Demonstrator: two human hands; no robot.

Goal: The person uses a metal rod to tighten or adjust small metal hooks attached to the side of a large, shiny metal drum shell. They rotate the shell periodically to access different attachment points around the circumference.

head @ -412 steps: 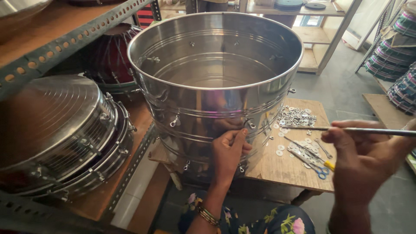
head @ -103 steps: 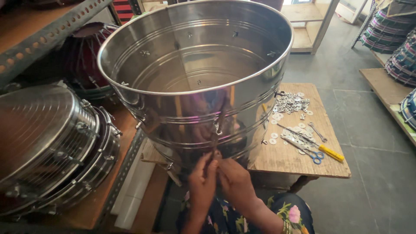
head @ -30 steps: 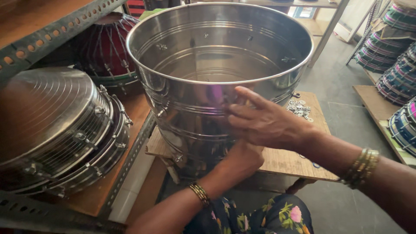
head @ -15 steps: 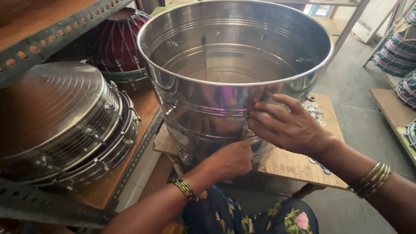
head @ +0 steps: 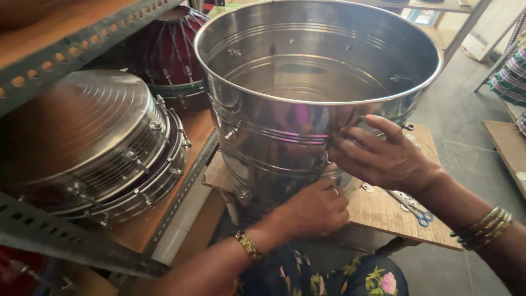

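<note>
The steel drum shell (head: 307, 109) stands on the wooden table (head: 383, 211). Right hand (head: 383, 159) pinches a fitting on its wall; left hand (head: 312, 211) curls shut beneath, contents hidden. The shell looks stiff, slick and bulky; the rim seems the best hold.

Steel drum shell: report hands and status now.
Left hand gripping low on steel shell. Right hand pressed on its side. Shell upright on wooden board. Nothing blocking.
</note>
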